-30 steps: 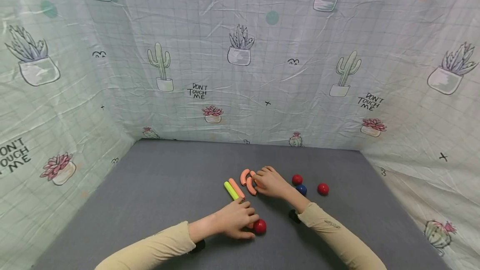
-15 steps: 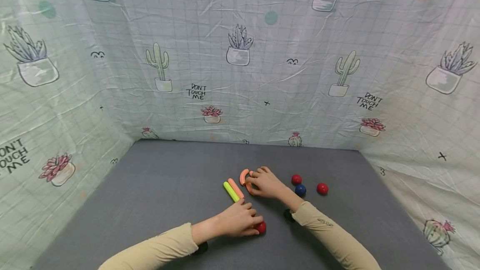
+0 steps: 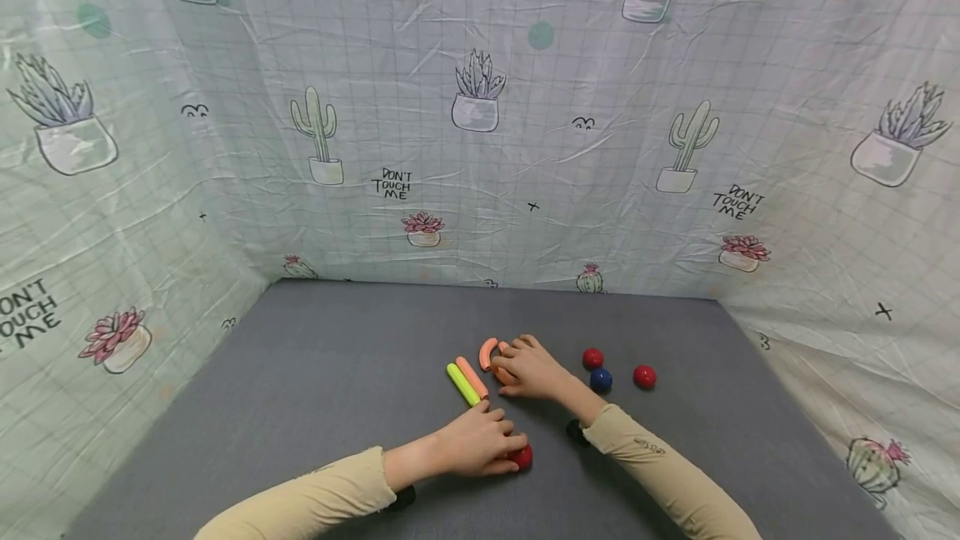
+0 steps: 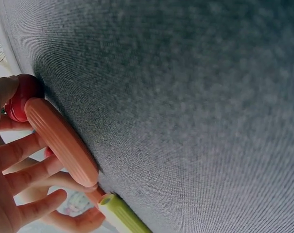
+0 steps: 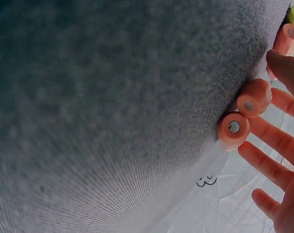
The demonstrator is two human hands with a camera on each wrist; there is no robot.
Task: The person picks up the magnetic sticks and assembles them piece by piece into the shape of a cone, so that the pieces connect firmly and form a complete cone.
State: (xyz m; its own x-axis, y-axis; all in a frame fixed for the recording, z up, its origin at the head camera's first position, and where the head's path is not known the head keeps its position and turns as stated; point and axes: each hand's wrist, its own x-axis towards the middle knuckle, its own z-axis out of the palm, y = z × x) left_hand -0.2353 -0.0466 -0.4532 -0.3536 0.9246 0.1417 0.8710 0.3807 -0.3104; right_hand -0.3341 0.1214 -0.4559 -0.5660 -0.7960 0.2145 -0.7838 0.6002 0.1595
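My left hand (image 3: 480, 442) pinches a red ball (image 4: 26, 94) between thumb and index finger, near the front of the table. An orange ribbed stick (image 4: 64, 141) touches this ball, with my middle and ring fingertips against it; the hand hides most of it in the head view. My right hand (image 3: 534, 369) lies over curved orange pieces, its straight fingers touching two of them. One curved piece (image 5: 234, 131) sits against another curved piece (image 5: 254, 98), and the thumb stands apart from both. A third curved piece (image 3: 487, 354) lies just left of the fingers.
Between my hands, a yellow-green stick (image 3: 461, 384) lies alongside a straight orange stick (image 3: 472, 377). Right of my right wrist are a red ball (image 3: 592, 358), a blue ball (image 3: 601, 380) and another red ball (image 3: 644, 377). A cactus-print curtain (image 3: 480, 190) surrounds the grey table (image 3: 337, 357).
My left hand has shifted slightly right, and its thumb and index finger have come round the red ball. My right hand has moved a little left over the curved orange pieces.
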